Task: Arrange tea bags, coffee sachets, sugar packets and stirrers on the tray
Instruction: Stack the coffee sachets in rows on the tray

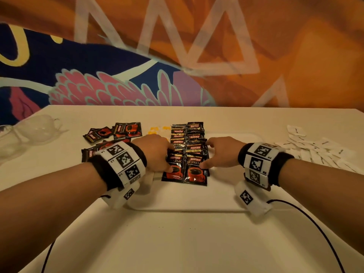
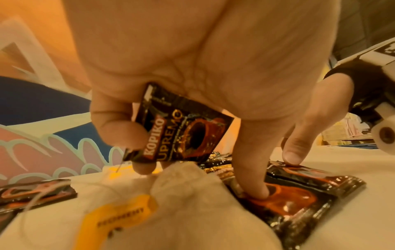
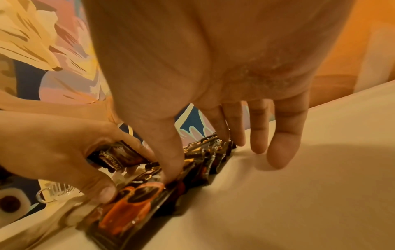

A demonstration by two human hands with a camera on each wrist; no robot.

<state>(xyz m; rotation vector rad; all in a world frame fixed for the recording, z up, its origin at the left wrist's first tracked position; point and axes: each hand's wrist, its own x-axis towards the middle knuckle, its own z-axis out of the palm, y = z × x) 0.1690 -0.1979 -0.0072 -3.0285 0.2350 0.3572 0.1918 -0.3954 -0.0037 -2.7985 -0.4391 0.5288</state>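
Two overlapping columns of black and red Kopiko coffee sachets (image 1: 187,150) lie on the white tray (image 1: 187,198). My left hand (image 1: 167,158) is at their left side. It holds one coffee sachet (image 2: 181,128) curled in its fingers, while its thumb (image 2: 252,177) presses the front left sachet (image 2: 299,203). My right hand (image 1: 208,154) is on the right side with straight fingers (image 3: 284,135), and its thumb (image 3: 171,160) presses the front right sachet (image 1: 195,170). A tea bag (image 2: 192,211) with a yellow tag (image 2: 119,218) lies on the tray just left of the columns.
Loose coffee sachets (image 1: 114,133) lie on the table left of the tray. Yellow-tagged tea bags (image 1: 157,130) sit at the tray's far end. White sugar packets (image 1: 315,150) are spread at the right, clear glass cups (image 1: 35,131) at the far left. A black cable (image 1: 315,223) runs near the right forearm.
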